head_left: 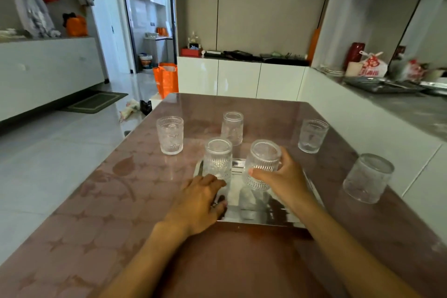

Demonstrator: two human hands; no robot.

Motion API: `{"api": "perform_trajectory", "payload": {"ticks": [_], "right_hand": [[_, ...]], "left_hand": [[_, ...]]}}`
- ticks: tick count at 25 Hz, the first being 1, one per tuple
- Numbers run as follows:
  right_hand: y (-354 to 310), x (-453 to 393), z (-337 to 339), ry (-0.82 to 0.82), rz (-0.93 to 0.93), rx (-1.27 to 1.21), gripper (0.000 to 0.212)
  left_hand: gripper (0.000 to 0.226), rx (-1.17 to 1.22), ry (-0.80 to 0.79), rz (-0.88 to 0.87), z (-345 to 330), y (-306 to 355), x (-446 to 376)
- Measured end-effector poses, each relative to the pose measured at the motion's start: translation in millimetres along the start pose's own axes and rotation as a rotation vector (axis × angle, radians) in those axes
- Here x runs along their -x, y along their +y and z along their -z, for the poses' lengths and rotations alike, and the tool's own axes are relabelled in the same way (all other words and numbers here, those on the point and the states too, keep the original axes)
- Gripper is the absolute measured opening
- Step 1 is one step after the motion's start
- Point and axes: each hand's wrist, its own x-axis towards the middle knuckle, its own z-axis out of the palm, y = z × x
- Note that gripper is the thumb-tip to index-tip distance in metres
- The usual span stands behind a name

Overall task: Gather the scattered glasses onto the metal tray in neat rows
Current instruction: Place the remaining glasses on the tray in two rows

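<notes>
A shiny metal tray [262, 215] lies on the brown table in front of me. My right hand [283, 176] grips a ribbed glass [262, 167], tilted, over the tray's far right part. A second ribbed glass [217, 159] stands on the tray's far left corner. My left hand [203, 198] rests flat on the tray's left edge, fingertips close to that glass. Loose on the table stand patterned glasses: far left [170, 135], far middle [232, 127], far right [312, 135] and near right [367, 178].
The table [101, 213] ends at its left edge over a tiled floor. A white counter [362, 113] runs along the right side, holding bags and a dark rack. An orange bag [166, 78] stands on the floor beyond the table's far edge.
</notes>
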Motion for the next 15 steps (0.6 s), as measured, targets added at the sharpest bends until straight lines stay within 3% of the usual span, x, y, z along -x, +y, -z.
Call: {"api": "perform_trajectory", "payload": {"ticks": [6,15], "right_hand": [[24.6,-28.2,-32.7,-0.019,0.043,0.025,0.064],[41.5,-38.0,-37.5,-0.113,0.033,0.041,0.080]], "left_hand": [[0.048,0.034,-0.045,0.002,-17.3,-17.9,-3.5],[0.054,0.037,-0.013,0.001,-15.9,-17.1,-2.2]]}}
